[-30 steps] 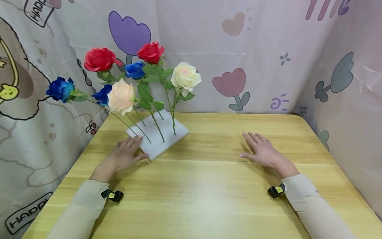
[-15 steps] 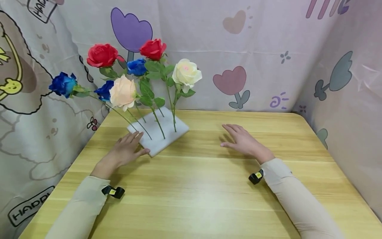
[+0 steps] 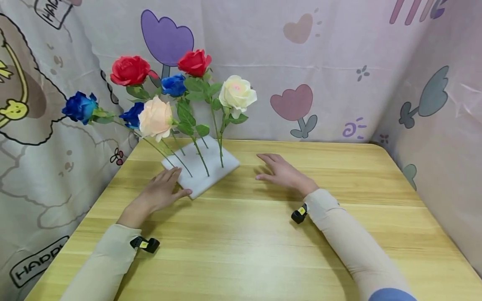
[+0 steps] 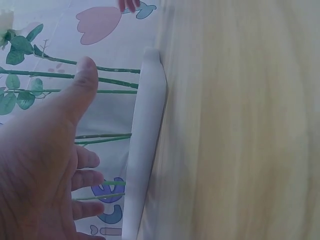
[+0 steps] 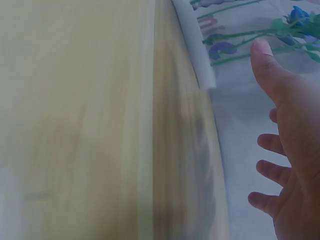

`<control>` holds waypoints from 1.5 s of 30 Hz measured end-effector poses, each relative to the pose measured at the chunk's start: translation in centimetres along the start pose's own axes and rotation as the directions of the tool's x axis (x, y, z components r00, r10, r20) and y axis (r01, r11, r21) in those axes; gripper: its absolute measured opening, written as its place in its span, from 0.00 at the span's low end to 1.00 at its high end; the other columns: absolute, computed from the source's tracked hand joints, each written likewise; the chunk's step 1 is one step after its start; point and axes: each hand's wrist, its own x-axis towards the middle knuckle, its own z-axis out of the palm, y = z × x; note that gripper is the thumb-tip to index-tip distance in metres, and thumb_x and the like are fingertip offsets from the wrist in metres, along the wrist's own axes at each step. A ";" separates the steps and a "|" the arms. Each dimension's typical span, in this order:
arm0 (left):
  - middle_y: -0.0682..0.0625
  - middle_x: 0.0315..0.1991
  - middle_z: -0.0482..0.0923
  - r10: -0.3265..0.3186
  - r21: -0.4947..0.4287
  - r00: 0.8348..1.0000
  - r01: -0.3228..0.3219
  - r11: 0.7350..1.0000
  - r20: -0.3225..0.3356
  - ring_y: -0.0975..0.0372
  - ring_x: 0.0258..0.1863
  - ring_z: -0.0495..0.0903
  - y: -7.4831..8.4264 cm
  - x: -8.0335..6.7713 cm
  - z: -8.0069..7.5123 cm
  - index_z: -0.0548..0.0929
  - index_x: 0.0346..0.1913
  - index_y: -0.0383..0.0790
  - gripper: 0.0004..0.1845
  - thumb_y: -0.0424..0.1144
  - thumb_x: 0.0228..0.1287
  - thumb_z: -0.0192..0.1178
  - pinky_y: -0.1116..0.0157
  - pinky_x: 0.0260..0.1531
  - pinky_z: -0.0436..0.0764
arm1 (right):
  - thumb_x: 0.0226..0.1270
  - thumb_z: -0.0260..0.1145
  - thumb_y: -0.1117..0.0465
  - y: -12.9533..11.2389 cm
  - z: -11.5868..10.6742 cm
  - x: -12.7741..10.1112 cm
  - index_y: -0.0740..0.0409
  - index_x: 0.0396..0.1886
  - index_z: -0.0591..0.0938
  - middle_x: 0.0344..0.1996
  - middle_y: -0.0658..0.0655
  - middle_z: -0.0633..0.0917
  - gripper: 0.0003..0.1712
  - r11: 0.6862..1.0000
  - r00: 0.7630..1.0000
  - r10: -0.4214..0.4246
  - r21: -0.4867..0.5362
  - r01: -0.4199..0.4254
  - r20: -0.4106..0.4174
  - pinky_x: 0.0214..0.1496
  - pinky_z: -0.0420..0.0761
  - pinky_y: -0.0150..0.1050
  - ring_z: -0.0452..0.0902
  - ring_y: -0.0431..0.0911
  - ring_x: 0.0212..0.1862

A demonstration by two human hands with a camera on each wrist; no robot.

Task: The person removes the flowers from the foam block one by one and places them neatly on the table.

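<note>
A white foam board (image 3: 226, 164) lies on the table, its near corner towards me. Artificial roses stand in it on green stems: a peach rose (image 3: 155, 118), a white rose (image 3: 238, 94), two red roses (image 3: 129, 70) and three blue roses (image 3: 80, 107). My left hand (image 3: 156, 193) is at the board's near left edge, thumb spread by the near corner; whether it touches the board is hard to tell. Right of the board, my right hand (image 3: 282, 172) is over the table, fingers extended and holding nothing. In the right wrist view its thumb (image 5: 270, 70) points up, apart from the board.
The wooden table (image 3: 241, 251) stretches in front of and to the right of the board. A printed cloth (image 3: 244, 37) hangs behind the table and along both sides. Several blossoms lean left past the board, close to the cloth.
My right hand has moved left across the table, towards the board. The left hand, the board and the roses keep their places; the head view has shifted slightly.
</note>
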 end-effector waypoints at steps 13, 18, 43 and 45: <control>0.32 0.75 0.48 -0.022 -0.016 1.000 0.022 1.000 -0.011 0.35 0.72 0.47 0.3 0.0 0.4 0.50 0.75 0.27 0.53 0.72 0.67 0.42 0.36 0.67 0.49 | 0.65 0.59 0.31 -1.9 1.9 4.4 0.52 0.78 0.56 0.73 0.62 0.61 0.50 0.999 0.997 -0.043 0.034 0.041 0.058 0.74 0.54 0.50 0.53 0.56 0.73; 0.31 0.75 0.48 -0.033 -0.011 0.999 0.033 0.999 -0.006 0.35 0.72 0.47 0.3 0.1 0.5 0.50 0.75 0.26 0.54 0.72 0.67 0.41 0.36 0.67 0.50 | 0.65 0.57 0.30 -2.5 2.5 5.6 0.49 0.78 0.56 0.74 0.58 0.60 0.50 0.999 0.996 -0.021 0.049 0.017 0.086 0.75 0.54 0.49 0.52 0.54 0.74; 0.28 0.73 0.48 -0.033 -0.037 0.998 0.035 0.999 0.059 0.36 0.72 0.49 0.4 0.7 1.7 0.53 0.73 0.22 0.59 0.77 0.61 0.42 0.40 0.67 0.57 | 0.67 0.66 0.45 -4.1 5.1 8.9 0.55 0.63 0.78 0.65 0.58 0.73 0.30 0.984 0.981 -0.176 -0.001 0.176 0.081 0.72 0.61 0.40 0.65 0.51 0.67; 0.28 0.73 0.48 -0.035 -0.039 0.998 0.037 0.999 0.056 0.36 0.72 0.48 0.6 0.7 1.7 0.53 0.73 0.22 0.59 0.76 0.62 0.43 0.40 0.67 0.57 | 0.68 0.66 0.45 -4.0 5.2 8.9 0.55 0.63 0.78 0.65 0.58 0.73 0.29 0.983 0.980 -0.183 -0.014 0.185 0.073 0.72 0.61 0.40 0.65 0.51 0.67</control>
